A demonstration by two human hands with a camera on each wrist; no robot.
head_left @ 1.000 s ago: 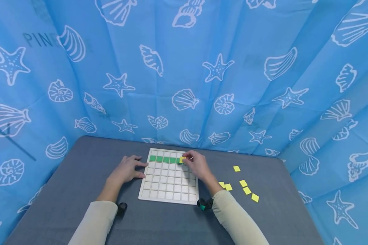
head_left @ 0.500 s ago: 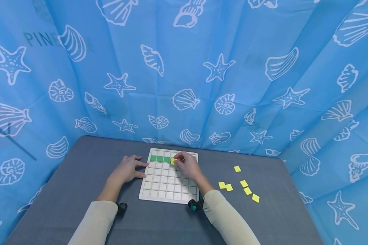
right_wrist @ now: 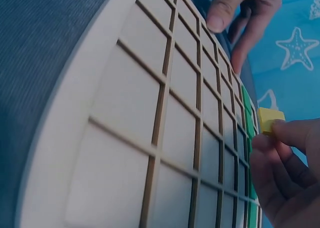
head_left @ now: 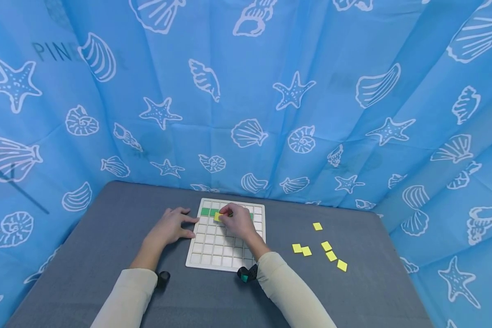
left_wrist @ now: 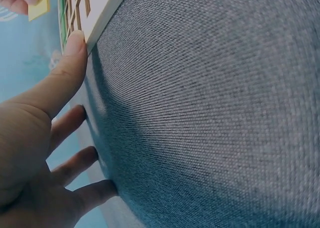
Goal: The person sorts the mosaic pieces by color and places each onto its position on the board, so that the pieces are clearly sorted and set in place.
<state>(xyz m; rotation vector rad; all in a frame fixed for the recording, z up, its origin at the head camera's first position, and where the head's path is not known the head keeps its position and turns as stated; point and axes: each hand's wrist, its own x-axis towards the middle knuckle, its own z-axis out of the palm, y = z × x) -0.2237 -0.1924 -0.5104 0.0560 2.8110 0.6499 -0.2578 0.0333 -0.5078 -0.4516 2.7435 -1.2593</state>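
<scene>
A white gridded board [head_left: 207,249] lies on the table, with a row of green square tiles [head_left: 205,212] near its far edge. My right hand [head_left: 238,222] pinches a small yellow square tile [head_left: 217,217] between thumb and fingers, just over the left part of that row. The hand covers part of the green row. In the right wrist view the yellow tile [right_wrist: 270,120] is tilted and apart from the board. At the board's left edge rests my left hand [head_left: 170,226], fingers spread. Its thumb [left_wrist: 75,44] touches the rim, while other fingertips meet the table in the left wrist view.
Several loose yellow tiles [head_left: 330,256] lie on the grey table [head_left: 377,282] to the right of the board. A blue shell-patterned curtain [head_left: 246,109] hangs behind and at the sides. Each wrist bears a black band [head_left: 246,273].
My right hand has slid left along the green row, carrying the yellow tile, and uncovered green at the row's right end. My left hand has stayed at the board's edge.
</scene>
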